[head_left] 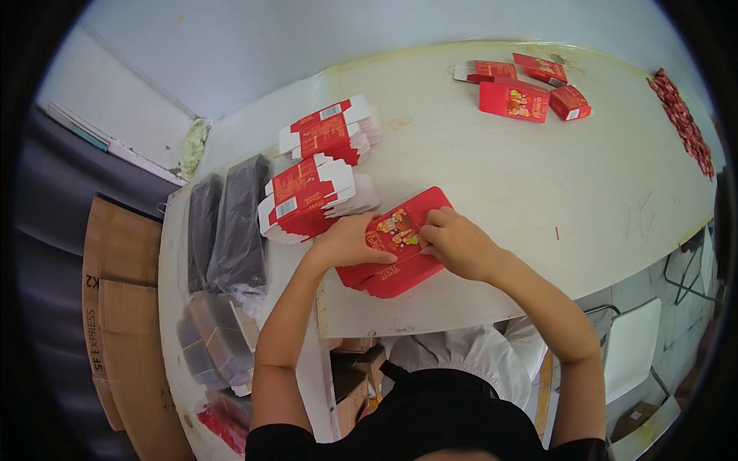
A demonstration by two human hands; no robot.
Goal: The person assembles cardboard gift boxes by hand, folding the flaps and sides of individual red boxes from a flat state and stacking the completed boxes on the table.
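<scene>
A red printed cardboard box (427, 203) lies at an angle near the table's front edge, with cartoon figures on its upper face. Layered red edges show along its lower side; whether it is one box or a stack of flat ones I cannot tell. My left hand (352, 244) grips its left side, thumb lying across the top and the other fingers partly hidden. On the right side, my right hand (460, 244) has its fingers bent and pinched together at the box's edge. Just beyond my left hand sits a stack of flat red-and-white cartons (304, 192).
Another flat carton stack (327, 131) lies behind the first. Several red boxes (515, 101) sit at the far right, near a row of small red packets (680, 123). Grey wrapped bundles (240, 223) and clear plastic boxes (219, 330) line the left. A white chair (632, 349) stands right.
</scene>
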